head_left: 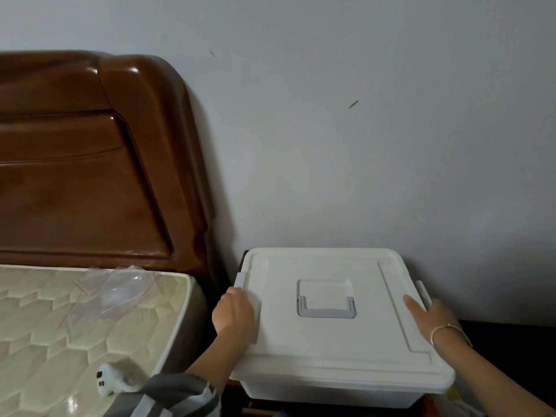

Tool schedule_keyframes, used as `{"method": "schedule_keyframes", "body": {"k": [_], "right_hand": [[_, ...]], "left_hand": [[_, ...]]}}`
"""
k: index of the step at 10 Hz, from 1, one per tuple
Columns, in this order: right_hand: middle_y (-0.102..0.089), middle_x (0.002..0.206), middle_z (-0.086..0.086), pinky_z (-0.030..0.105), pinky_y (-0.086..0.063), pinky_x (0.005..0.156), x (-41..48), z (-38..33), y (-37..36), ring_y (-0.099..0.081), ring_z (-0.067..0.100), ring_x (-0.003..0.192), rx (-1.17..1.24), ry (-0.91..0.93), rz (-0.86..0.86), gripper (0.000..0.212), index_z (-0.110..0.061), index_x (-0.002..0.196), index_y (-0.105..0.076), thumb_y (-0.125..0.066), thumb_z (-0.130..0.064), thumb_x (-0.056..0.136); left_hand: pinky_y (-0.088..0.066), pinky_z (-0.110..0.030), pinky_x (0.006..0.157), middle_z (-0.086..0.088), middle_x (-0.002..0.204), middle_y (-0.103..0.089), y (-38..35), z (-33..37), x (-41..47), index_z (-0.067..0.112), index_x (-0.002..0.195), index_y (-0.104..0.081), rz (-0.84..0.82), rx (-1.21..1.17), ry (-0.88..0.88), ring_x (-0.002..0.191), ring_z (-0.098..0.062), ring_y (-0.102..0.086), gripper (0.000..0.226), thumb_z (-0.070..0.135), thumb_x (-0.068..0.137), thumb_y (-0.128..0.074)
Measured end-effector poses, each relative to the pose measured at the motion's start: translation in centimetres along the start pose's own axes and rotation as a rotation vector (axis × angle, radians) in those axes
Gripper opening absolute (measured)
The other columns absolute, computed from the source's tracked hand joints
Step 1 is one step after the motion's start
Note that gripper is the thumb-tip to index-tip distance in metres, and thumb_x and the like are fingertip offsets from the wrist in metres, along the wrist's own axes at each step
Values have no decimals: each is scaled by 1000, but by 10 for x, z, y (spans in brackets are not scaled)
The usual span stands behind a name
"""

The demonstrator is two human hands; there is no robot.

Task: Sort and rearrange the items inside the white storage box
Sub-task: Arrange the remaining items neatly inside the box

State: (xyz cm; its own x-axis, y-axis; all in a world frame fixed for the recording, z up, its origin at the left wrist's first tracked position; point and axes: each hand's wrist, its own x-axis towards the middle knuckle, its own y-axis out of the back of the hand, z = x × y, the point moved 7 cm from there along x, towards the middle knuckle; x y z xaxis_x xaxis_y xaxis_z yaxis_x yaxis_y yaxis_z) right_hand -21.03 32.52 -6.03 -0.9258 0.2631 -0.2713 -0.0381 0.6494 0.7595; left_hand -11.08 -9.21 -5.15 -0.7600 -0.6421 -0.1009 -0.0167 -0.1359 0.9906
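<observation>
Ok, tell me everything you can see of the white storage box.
The box is white, plastic-looking, low and rectangular with rounded corners. Its lid is on, with a grey handle folded flat in a central recess and a grey latch on each side. It sits close to the wall, beside the bed. The left hand grips the lid's left edge; the right hand lays its thumb on the lid, fingers hidden over the right edge.

counted one white storage box (331, 341), one grey handle (326, 310), two grey latches (left latch (242, 279), right latch (423, 291)), two hands, left hand (234, 314) and right hand (428, 315), one bracelet (448, 330), one mattress (60, 326), one wooden headboard (75, 161), one clear plastic bag (120, 290), one small white toy (112, 382).
</observation>
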Motion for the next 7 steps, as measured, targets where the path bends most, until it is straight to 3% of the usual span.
{"method": "schedule_keyframes", "body": {"k": [1,3,5,6,7], "right_hand": [[-48,128,26,45,-45,92,-4,-6,1,-52,41,112,-130,24,27,66,4,124,-47,-41,-53,92],[-47,131,21,43,-42,94,-10,-21,1,-49,35,119,-318,82,129,48,0,124,-46,-27,-38,101],[-55,123,24,41,-46,88,-2,-23,-2,-55,36,112,-403,105,195,46,4,120,-53,-28,-29,101],[-63,106,19,39,-53,80,-7,-25,-9,-62,33,96,-521,136,134,33,1,111,-59,-36,-18,96],[-62,86,23,38,-55,73,-4,-17,-13,-64,35,84,-611,428,131,30,8,103,-61,-40,-5,87]], "left_hand": [[-52,-25,73,-5,115,-64,-2,3,2,6,122,-49,44,10,1,99,-18,-67,27,17,100,-37],[-53,-22,74,-5,115,-65,-2,5,-1,4,125,-48,104,22,-12,99,-16,-67,29,17,100,-39],[-53,-25,82,-7,118,-63,5,9,-6,4,126,-48,111,-22,3,102,-18,-66,31,18,102,-34],[-51,-25,84,-8,121,-61,12,10,-12,4,128,-47,82,-40,15,105,-18,-64,32,19,102,-34],[-51,-30,87,-8,121,-59,14,4,-15,4,127,-45,32,-61,-3,108,-22,-62,35,22,97,-49]]}}
